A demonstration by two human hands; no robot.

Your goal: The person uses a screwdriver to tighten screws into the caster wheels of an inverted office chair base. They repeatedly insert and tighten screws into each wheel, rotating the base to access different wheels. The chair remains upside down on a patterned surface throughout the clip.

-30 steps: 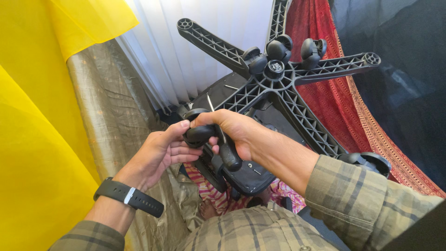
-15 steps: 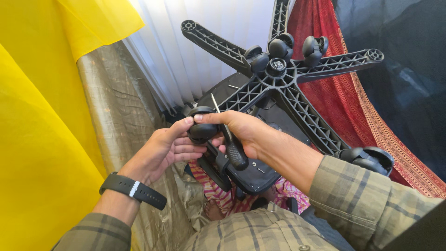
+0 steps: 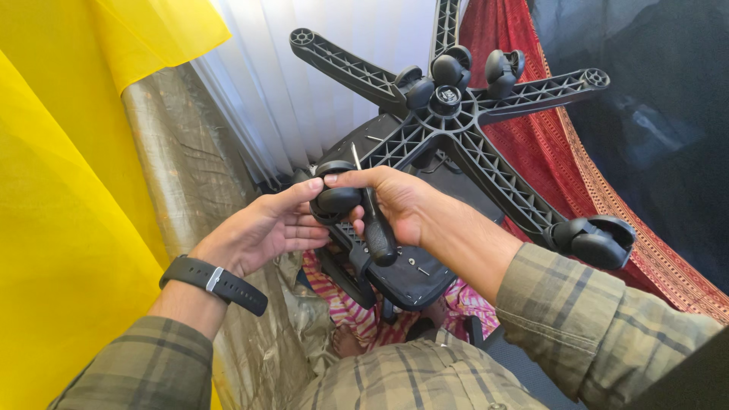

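1. Fingers of the right hand (image 3: 395,203) wrap a black-handled screwdriver (image 3: 373,222), its thin metal shaft pointing up past the thumb, while the fingertips also press on a black caster wheel (image 3: 336,200).
2. The left hand (image 3: 266,228) cups the same caster from the other side, fingers curled and touching it; a black wristband (image 3: 214,283) circles that wrist.
3. The caster sits at the end of one arm of an upturned black star-shaped chair base (image 3: 448,129), just above the person's lap.
4. Another caster (image 3: 596,241) is fitted on the arm at right; three more cluster near the hub.
5. Yellow cloth (image 3: 68,190) hangs at left, a white curtain (image 3: 304,83) behind, red fabric (image 3: 547,152) at right.
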